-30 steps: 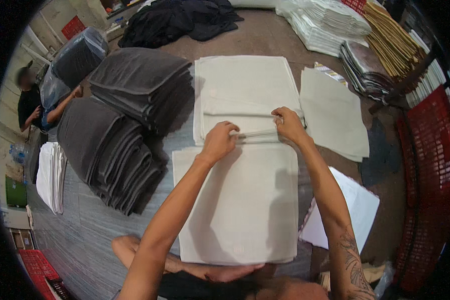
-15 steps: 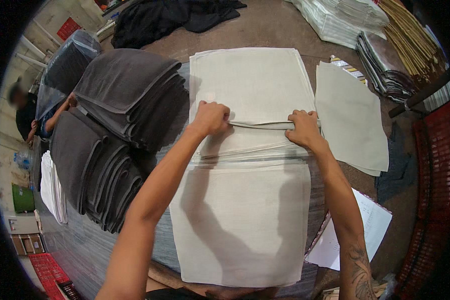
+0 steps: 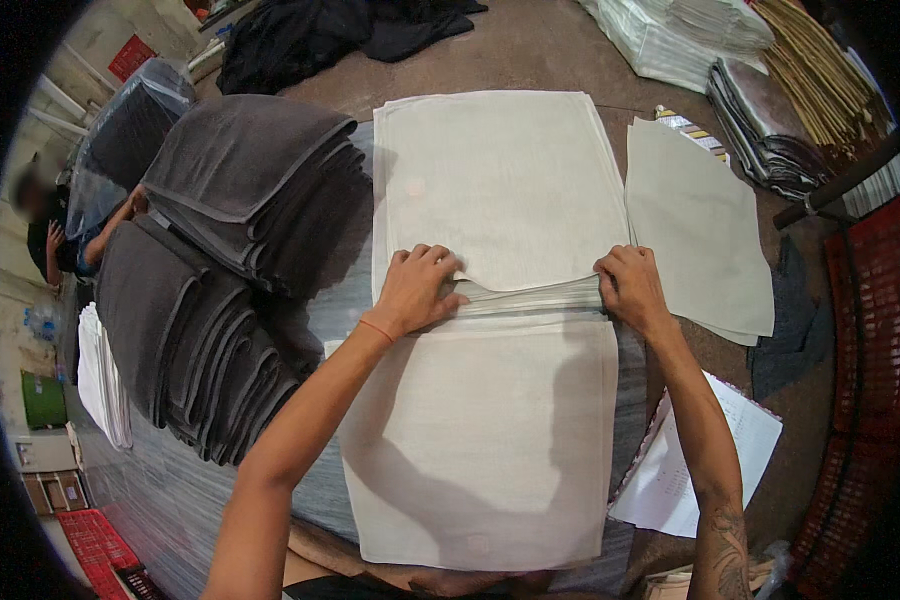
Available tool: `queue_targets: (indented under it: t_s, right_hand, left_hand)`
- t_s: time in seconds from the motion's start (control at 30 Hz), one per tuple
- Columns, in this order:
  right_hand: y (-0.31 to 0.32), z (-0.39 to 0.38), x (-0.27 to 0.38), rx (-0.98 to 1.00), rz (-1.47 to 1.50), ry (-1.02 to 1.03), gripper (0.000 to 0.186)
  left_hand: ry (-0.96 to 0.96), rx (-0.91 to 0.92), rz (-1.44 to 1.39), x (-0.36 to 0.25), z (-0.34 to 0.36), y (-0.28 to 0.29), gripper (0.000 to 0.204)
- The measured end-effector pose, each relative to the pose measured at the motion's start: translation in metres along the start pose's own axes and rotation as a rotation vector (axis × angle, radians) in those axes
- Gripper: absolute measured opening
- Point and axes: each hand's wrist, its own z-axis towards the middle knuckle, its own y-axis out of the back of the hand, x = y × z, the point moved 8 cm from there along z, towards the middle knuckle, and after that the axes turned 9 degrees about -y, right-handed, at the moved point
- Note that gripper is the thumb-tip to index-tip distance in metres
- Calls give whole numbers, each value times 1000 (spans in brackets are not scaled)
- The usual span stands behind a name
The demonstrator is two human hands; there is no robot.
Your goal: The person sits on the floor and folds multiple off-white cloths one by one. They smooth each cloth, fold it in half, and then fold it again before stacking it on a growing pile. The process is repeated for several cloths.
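Note:
Two piles of cream cloths lie end to end in front of me, a far pile point(image 3: 498, 180) and a near pile point(image 3: 480, 430). My left hand point(image 3: 418, 288) pinches the near edge of the far pile's top cloth, close to its left corner. At the right corner of that same edge, my right hand point(image 3: 630, 288) has its fingers closed on the cloth. Between the hands the edge sags slightly, and the layered edges of cloths beneath show under it. The tips of some fingers are hidden by the hands.
Tall stacks of dark grey towels point(image 3: 250, 180) stand to the left. More cream cloths point(image 3: 700, 230) lie at the right, with a paper sheet point(image 3: 710, 460) nearer me. Red crates point(image 3: 870, 350) line the right side. At the far left, another person point(image 3: 55, 230) stands beside a plastic-wrapped bundle point(image 3: 130, 140).
Both hands have come nearer to me with the cloth's edge. The edge, bunched up before, now lies flatter over the far pile.

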Motion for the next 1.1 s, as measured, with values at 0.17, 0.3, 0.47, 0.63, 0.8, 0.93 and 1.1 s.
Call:
queue_targets:
  t_s: [0.17, 0.3, 0.47, 0.63, 0.8, 0.93, 1.1]
  right_hand:
    - [14, 7, 3, -129, 86, 3, 18]
    - [2, 5, -11, -38, 7, -67, 24]
    - [-4, 10, -46, 10, 28, -138, 22]
    - [58, 84, -65, -211, 92, -133, 25]
    - [110, 108, -35, -374, 170, -134, 27]
    - [93, 62, -18, -385, -25, -3, 30]
    - [31, 13, -35, -155, -64, -1, 29]
  left_hand:
    - [106, -11, -126, 27, -11, -6, 23]
    - [120, -19, -139, 27, -17, 5, 22]
    - [119, 85, -159, 42, -12, 14, 28]
    - [81, -230, -205, 91, 47, 113, 37]
    - [63, -438, -175, 89, 54, 178, 37]
    - [98, -394, -175, 59, 3, 144, 45]
    - [173, -249, -229, 40, -56, 36, 39]
